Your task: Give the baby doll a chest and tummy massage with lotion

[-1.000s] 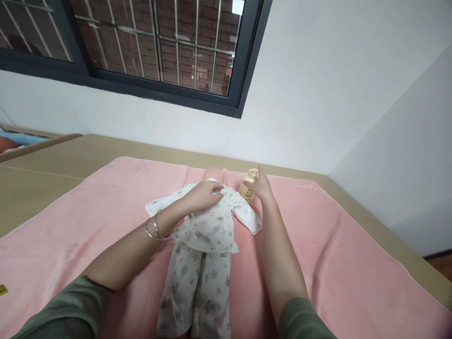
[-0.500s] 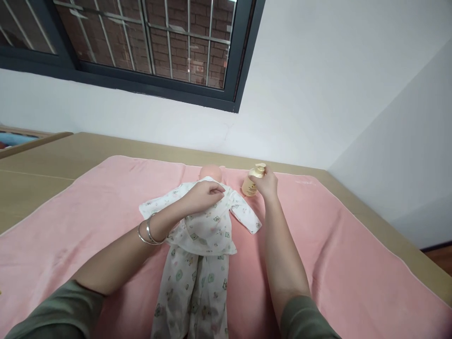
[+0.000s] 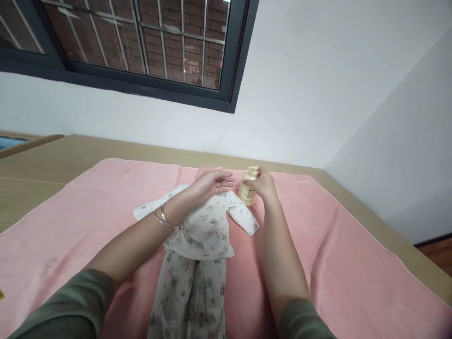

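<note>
My right hand (image 3: 265, 184) grips a pale yellow pump bottle (image 3: 248, 194) near its neck, fingers around its right side. The bottle is upright, with dark print on its front; I cannot tell whether its base touches the blanket. My left hand (image 3: 213, 182) is open, palm turned toward the bottle, fingers stretched out to the right. It is over the collar of a baby doll's white printed top (image 3: 208, 226) and hides most of the doll's head (image 3: 203, 172). Matching printed trousers (image 3: 190, 292) cover the doll's legs, which run toward me.
A pink blanket (image 3: 339, 263) lies under the doll on a wooden surface (image 3: 95, 146). Behind it rise a white wall (image 3: 289, 94) and a dark-framed window (image 3: 226, 96) with bars. A wooden-edged container (image 3: 31, 143) with something blue stands at the far left.
My left hand has moved right and up toward the bottle, its fingers straightening and its palm turning. My right hand has brought the bottle slightly nearer and to the left, standing straighter.
</note>
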`<state>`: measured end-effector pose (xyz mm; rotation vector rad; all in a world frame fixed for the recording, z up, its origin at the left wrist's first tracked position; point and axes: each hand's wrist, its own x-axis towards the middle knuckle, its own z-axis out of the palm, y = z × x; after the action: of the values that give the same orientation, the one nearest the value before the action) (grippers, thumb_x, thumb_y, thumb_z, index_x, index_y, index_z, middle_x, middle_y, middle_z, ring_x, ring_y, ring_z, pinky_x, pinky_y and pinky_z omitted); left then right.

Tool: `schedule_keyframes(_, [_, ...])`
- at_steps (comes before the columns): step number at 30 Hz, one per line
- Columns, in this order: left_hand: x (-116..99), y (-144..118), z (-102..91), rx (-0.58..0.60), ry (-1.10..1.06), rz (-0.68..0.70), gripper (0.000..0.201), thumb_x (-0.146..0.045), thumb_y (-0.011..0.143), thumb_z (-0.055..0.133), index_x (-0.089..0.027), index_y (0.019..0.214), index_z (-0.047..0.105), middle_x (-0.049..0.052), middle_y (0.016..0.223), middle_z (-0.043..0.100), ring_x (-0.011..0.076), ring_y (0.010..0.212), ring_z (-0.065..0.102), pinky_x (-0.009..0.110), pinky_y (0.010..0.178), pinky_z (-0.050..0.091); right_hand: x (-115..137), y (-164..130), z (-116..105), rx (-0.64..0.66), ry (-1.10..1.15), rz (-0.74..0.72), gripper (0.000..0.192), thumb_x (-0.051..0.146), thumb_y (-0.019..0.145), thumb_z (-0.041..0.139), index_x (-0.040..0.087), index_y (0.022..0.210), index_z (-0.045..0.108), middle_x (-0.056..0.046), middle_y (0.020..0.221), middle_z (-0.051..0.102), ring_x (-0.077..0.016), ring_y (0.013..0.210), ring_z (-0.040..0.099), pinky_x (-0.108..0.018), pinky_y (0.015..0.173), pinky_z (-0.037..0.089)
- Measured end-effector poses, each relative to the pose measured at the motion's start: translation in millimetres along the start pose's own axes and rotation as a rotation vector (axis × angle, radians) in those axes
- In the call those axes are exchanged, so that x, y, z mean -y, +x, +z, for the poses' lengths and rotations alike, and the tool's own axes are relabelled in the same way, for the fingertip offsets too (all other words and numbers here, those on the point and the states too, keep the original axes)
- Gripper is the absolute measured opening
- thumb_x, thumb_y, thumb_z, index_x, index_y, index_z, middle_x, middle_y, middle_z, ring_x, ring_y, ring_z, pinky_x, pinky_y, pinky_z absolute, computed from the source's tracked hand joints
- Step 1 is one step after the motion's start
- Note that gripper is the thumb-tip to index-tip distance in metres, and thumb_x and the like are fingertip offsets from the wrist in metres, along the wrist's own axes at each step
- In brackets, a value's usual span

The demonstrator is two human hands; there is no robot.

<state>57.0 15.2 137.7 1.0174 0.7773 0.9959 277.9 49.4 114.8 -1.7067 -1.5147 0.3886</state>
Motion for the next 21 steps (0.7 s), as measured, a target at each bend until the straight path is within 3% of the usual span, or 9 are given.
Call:
schedule_keyframes(6, [8, -3, 4.0, 0.009, 0.018, -0.039, 0.019, -0.02, 0.085, 0.064, -0.012, 0.101, 0.069, 0.014, 0.103, 0.076, 0.0194, 0.093, 0.073, 0.03, 0.084, 0.059, -8, 3, 1, 0.011, -0.045, 0.043, 0.034, 0.028, 0.06, 0.077, 0.026, 0.087, 0.056, 0.0, 0.09, 0.07, -0.0214, 0.079, 0.065, -0.03, 0.066, 0.047])
schedule_keyframes(13, [6, 2, 6.0, 0.01, 0.036, -0.033, 0.019, -0.023, 0.086, 0.059, -0.013, 0.1, 0.068, 0.016, 0.107, 0.076, 0.023, 0.101, 0.073, 0.034, 0.087, 0.059, -13, 6, 4, 0.04, 0.065, 0.03, 0.038, 0.03, 0.058, 0.078, 0.026, 0.089, 0.055, 0.002, 0.091, 0.07, -0.0213, 0.083, 0.065, -0.031, 0.071, 0.048])
schedule_keyframes(21, [3, 0, 12.5, -0.015, -0.039, -0.069, 0.015, -0.017, 0.085, 0.06, -0.012, 0.095, 0.069, 0.015, 0.1, 0.075, 0.0204, 0.09, 0.073, 0.029, 0.073, 0.058, -18, 4, -13, 0.128, 0.113, 0.067, 0.042, 0.026, 0.055, 0.078, 0.024, 0.091, 0.056, 0.001, 0.093, 0.068, -0.0198, 0.082, 0.064, -0.028, 0.068, 0.047])
